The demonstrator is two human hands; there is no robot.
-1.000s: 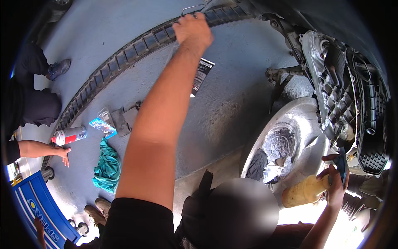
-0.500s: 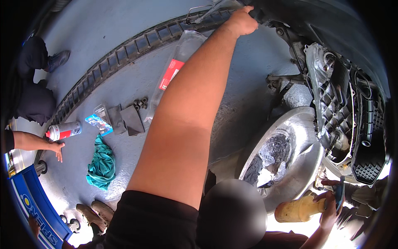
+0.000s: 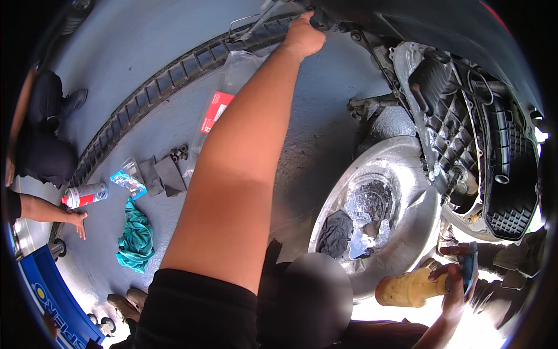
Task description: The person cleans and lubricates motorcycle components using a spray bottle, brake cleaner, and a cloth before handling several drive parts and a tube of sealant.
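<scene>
My left forearm stretches from the black sleeve to the top centre, where my left hand (image 3: 304, 39) reaches a dark part at the vehicle's underside (image 3: 327, 15), fingers mostly curled, their tips hard to make out. Near it are a bent metal rod (image 3: 239, 21) and a black ridged strip (image 3: 165, 87). A clear package with a red label (image 3: 216, 109) lies partly under my forearm. To the right is an opened metal housing (image 3: 436, 139) with a black waffled cover (image 3: 511, 198). My right hand is not in view.
A metal basin (image 3: 415, 232) holds dark cloth. A co-worker's hand (image 3: 453, 291) holds a yellow bottle (image 3: 407, 289) at lower right. Other people (image 3: 46, 151) crouch left by a spray can (image 3: 87, 195), teal cloth (image 3: 135, 238), grey pads (image 3: 171, 177) and blue wheeled stool (image 3: 49, 285).
My left hand has moved up and right over the last second, uncovering the clear package. Since half a second ago it appears slightly further left, along with much of the scene.
</scene>
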